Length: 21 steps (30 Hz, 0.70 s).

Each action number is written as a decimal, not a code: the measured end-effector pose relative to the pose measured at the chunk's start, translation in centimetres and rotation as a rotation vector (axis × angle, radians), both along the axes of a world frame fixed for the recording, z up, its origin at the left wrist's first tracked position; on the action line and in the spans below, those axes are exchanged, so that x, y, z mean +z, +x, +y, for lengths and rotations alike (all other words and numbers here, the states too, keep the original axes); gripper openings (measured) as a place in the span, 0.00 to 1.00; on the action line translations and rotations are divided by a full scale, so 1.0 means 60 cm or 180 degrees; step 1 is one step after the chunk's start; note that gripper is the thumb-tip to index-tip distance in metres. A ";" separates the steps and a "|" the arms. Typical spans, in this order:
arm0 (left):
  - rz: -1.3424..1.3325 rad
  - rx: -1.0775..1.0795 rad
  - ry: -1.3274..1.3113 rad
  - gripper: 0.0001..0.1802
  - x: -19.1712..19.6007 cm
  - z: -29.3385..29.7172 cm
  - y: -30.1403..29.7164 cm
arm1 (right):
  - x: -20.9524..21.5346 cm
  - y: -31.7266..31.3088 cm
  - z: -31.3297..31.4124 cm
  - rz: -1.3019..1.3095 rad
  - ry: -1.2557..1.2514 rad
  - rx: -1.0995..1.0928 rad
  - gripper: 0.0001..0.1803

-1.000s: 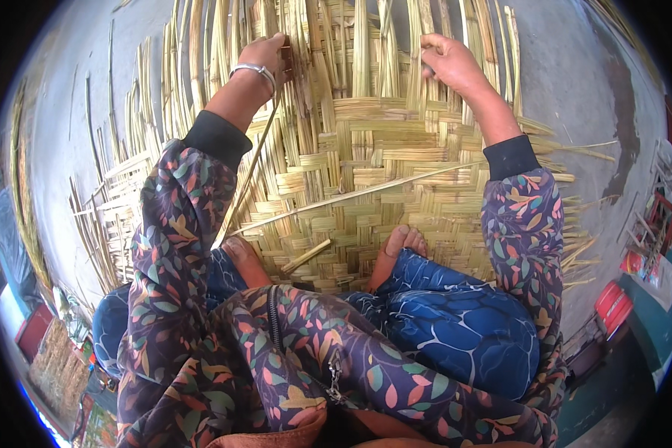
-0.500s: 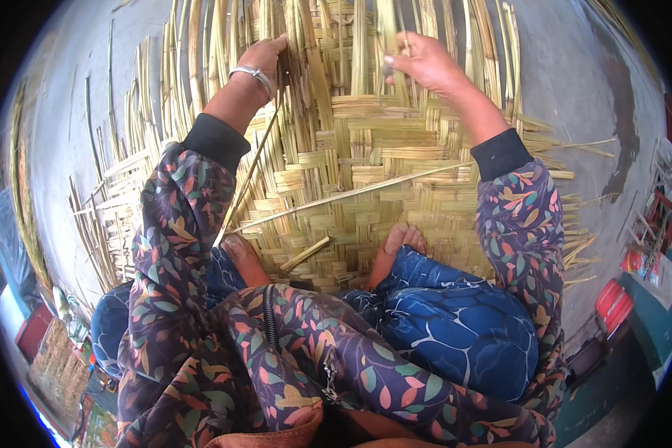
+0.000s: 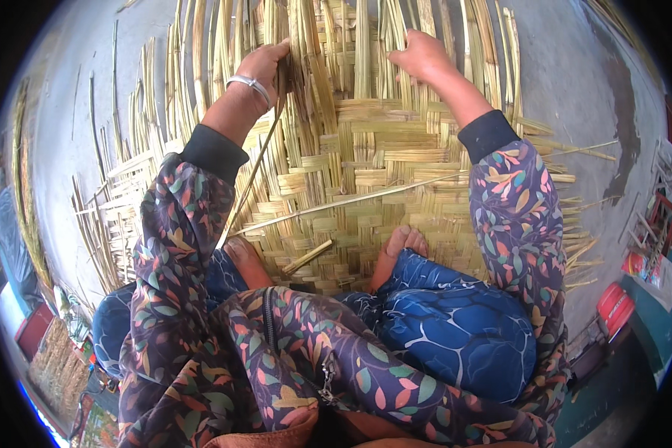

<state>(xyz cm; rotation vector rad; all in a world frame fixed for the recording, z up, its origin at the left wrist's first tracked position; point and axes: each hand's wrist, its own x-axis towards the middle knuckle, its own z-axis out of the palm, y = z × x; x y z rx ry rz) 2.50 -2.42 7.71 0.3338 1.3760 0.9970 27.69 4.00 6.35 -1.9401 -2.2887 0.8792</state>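
A partly woven mat [image 3: 425,213] of flat, yellow-green split-cane strips lies under my bare feet. Long unwoven strips [image 3: 306,82] run away from me past its far side. My left hand [image 3: 260,69], with a silver bangle at the wrist, is closed at the left side of a bundle of these strips; its fingertips are partly hidden. Farther right, my right hand [image 3: 425,57] has its fingers curled and thumb pressed in, closed on upright cane strips [image 3: 393,37]. One thin loose strip [image 3: 351,197] slants across the weave, and a dark one hangs below my left hand.
A short cane piece [image 3: 308,256] rests on the mat near my left foot. Loose strip ends stick out along both sides over the grey floor [image 3: 78,142]. Long canes [image 3: 24,179] lie at far left; a red object [image 3: 614,302] and a clear plastic bag stand at right.
My right hand has shifted slightly up and right, its fingers more curled, and the strips by it are no longer blurred. My left hand stays nearly in place at the bundle.
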 end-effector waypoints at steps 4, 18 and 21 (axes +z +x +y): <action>0.0252 -0.0166 0.0090 0.08 0.004 -0.011 -0.007 | 0.007 -0.006 0.009 -0.0129 0.0673 0.0086 0.28; 0.0256 -0.0104 -0.0171 0.11 -0.020 -0.005 -0.006 | 0.005 0.020 0.014 0.2844 -0.0887 -0.0769 0.21; 0.0121 -0.0080 -0.0171 0.15 -0.026 -0.001 -0.002 | 0.023 0.034 0.013 0.2650 -0.1074 -0.0713 0.22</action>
